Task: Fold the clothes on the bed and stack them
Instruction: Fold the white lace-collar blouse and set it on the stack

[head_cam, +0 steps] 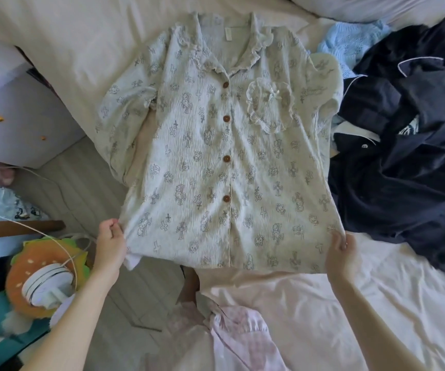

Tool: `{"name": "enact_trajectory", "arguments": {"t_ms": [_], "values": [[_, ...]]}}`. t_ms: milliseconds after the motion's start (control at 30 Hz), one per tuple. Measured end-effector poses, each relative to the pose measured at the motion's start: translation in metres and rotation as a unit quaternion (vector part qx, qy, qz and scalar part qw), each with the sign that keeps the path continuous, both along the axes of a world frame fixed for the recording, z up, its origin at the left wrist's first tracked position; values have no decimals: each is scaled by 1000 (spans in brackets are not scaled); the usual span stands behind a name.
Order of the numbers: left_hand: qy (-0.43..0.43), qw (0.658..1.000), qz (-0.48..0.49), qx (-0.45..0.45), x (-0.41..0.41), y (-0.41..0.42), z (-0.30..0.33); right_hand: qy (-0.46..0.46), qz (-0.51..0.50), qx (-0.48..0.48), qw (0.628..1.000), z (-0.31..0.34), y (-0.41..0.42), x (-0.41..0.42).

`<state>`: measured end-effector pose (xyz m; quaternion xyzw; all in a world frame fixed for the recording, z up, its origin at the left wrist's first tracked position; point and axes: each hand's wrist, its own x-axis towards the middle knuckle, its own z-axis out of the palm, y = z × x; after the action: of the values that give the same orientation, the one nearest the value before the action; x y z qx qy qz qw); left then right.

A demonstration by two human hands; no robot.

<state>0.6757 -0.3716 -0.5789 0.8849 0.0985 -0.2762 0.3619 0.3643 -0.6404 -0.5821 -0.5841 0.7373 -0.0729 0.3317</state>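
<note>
A pale green printed pyjama shirt [216, 156] with brown buttons and a frilled chest pocket lies face up on the cream bed sheet [82, 54], collar away from me. My left hand [110, 243] pinches its lower left hem corner, which hangs past the bed's edge. At the lower right hem corner my right hand [340, 254] grips the fabric. A heap of dark navy clothes [408, 162] with white piping sits to the shirt's right. A light blue knit piece [349, 46] shows behind that heap.
Pink fabric [229, 341] lies close to me at the bottom. Left of the bed are wooden floor [87, 188], a grey cabinet [20, 116], a burger-shaped cushion [42, 274] with a white device and cords. A pillow [363, 6] lies at the top right.
</note>
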Motion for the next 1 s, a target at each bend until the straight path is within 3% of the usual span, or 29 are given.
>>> {"name": "enact_trajectory", "arguments": {"t_ms": [167,367,533,600,700,1000], "values": [[-28,996,-73,-32,-17,10,18,-2,34,-42,999,11,8,-13],[-94,993,-54,-40,-37,25,34,14,50,-86,995,23,10,-30],[-1,986,-134,97,-44,33,16,110,71,46,990,27,-2,-35],[59,972,-189,127,-41,30,11,121,112,91,982,33,-6,-24],[94,961,-237,109,-32,20,14,106,211,69,969,44,-4,9],[128,964,-234,9,35,-17,32,57,459,16,886,52,10,164]]}}
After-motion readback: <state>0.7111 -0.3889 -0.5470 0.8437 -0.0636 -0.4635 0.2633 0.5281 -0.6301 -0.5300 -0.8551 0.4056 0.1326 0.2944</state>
